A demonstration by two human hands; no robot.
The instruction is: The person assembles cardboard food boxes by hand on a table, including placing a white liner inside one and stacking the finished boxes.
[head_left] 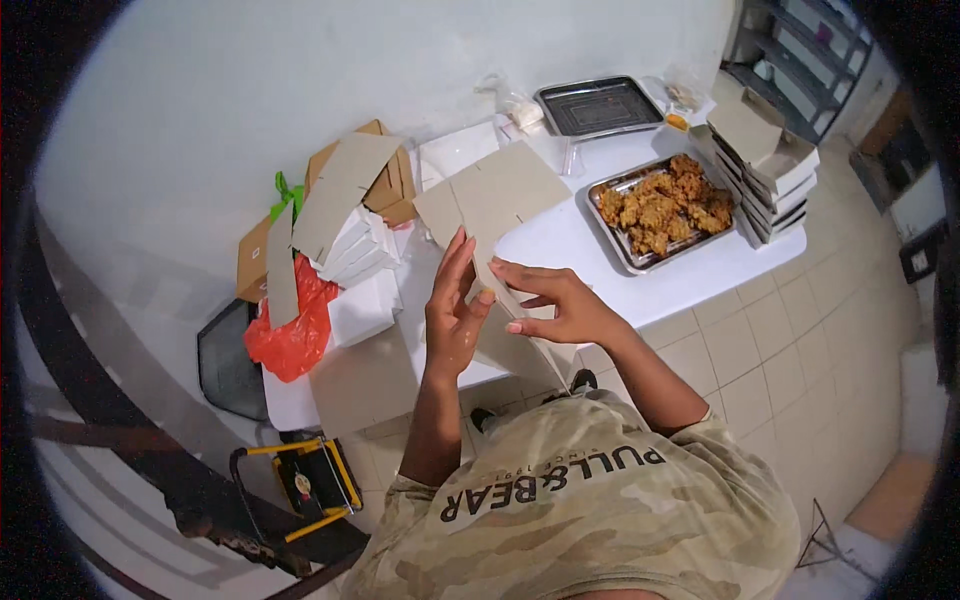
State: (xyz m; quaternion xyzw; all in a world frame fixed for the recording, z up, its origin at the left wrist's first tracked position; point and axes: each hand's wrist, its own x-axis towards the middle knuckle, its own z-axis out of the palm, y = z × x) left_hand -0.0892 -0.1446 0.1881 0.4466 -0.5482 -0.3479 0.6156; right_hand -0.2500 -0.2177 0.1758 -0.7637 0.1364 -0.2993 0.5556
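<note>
My left hand [452, 312] and my right hand [556, 303] are raised over the white table [560, 250], both gripping a flat, unfolded cardboard box blank [495, 200]. The blank is grey-brown with cut slots and tilts away from me. My left fingers press along its left edge, while my right thumb and fingers pinch its lower part. A lower flap of the blank [510, 350] hangs down below my hands.
A metal tray of fried chicken pieces [662, 208] sits at the right, with folded boxes stacked [768, 170] beyond it and an empty metal tray [598, 105] behind. Left are stacked flat blanks [345, 215], a red plastic bag [295, 330] and a dark chair [228, 365]. Tiled floor lies to the right.
</note>
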